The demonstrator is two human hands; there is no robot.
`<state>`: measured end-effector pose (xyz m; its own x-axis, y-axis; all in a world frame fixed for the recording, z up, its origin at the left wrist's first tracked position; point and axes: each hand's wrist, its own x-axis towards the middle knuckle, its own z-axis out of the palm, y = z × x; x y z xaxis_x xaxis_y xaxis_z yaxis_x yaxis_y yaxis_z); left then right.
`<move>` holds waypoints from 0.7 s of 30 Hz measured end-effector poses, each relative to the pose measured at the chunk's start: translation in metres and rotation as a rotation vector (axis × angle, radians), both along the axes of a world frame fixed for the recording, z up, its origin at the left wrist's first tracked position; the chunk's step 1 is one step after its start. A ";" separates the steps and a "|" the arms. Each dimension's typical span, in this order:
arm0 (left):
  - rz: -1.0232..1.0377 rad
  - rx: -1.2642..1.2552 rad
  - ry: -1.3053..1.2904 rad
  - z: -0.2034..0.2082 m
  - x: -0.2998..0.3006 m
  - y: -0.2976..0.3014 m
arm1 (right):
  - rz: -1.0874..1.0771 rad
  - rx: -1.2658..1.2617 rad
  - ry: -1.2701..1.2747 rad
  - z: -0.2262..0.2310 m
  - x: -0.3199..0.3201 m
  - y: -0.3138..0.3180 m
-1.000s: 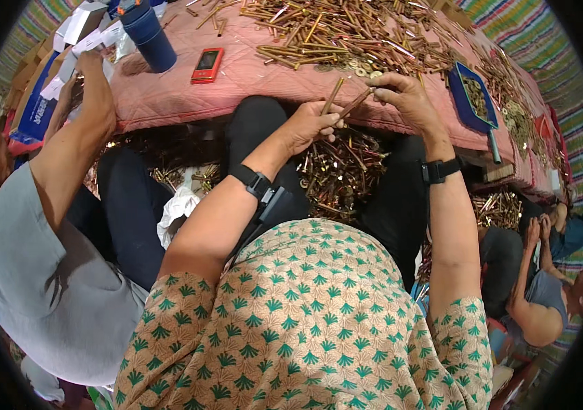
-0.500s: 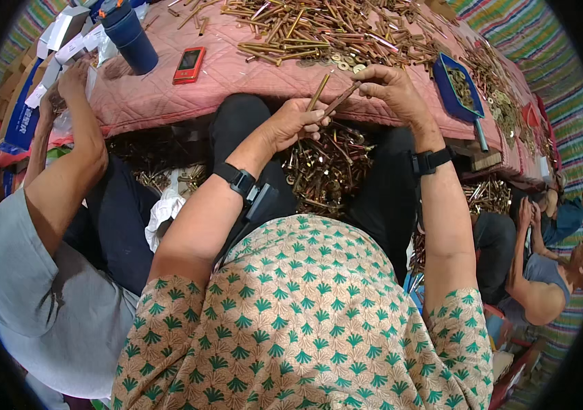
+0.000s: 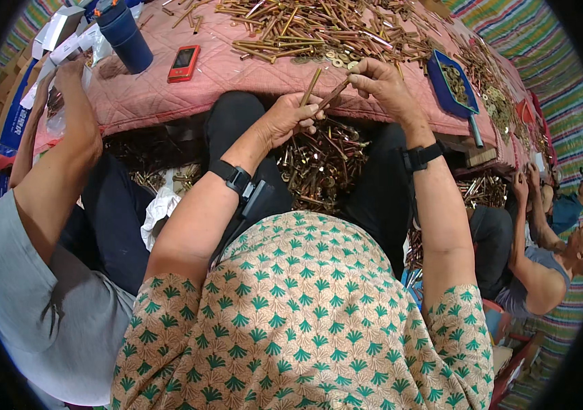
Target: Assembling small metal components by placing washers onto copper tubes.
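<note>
My left hand (image 3: 286, 121) is closed around two long metal bolts in front of the table edge. One, a brassy bolt (image 3: 311, 86), points up and away; the other, a reddish-brown bolt (image 3: 333, 95), slants toward the right. At that bolt's far end, the fingertips of my right hand (image 3: 386, 90) pinch it; whether a small washer is between them is hidden. Just beyond the fingers lie flat round washers (image 3: 336, 57) and a large heap of bolts (image 3: 305, 27) on the pink quilted cover (image 3: 236, 72). Below my hands, more finished-looking metal bolts (image 3: 322, 167) are piled between my knees.
A blue tray (image 3: 435, 76) of small metal parts sits at the right, beside scattered washers (image 3: 500, 109). A red phone-like device (image 3: 183, 63) and a dark blue tumbler (image 3: 126, 37) stand left. Co-workers sit close on the left (image 3: 65, 294) and right (image 3: 537, 273).
Both my hands keep their holds on the bolts, with only slight finger shifts. The view has shifted a little. The right co-worker's hands have risen toward the table.
</note>
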<state>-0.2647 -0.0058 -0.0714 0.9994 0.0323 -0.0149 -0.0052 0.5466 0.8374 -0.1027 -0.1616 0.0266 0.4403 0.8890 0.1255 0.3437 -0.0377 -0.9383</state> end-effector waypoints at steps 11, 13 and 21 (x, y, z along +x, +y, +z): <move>0.091 0.025 -0.004 0.002 0.002 -0.001 | -0.151 0.068 0.065 -0.011 -0.012 0.016; 0.087 0.033 0.002 0.002 0.002 0.000 | -0.204 0.039 -0.072 -0.015 -0.008 0.017; 0.070 0.031 -0.002 0.002 0.002 0.000 | -0.100 0.140 0.252 -0.009 -0.021 0.006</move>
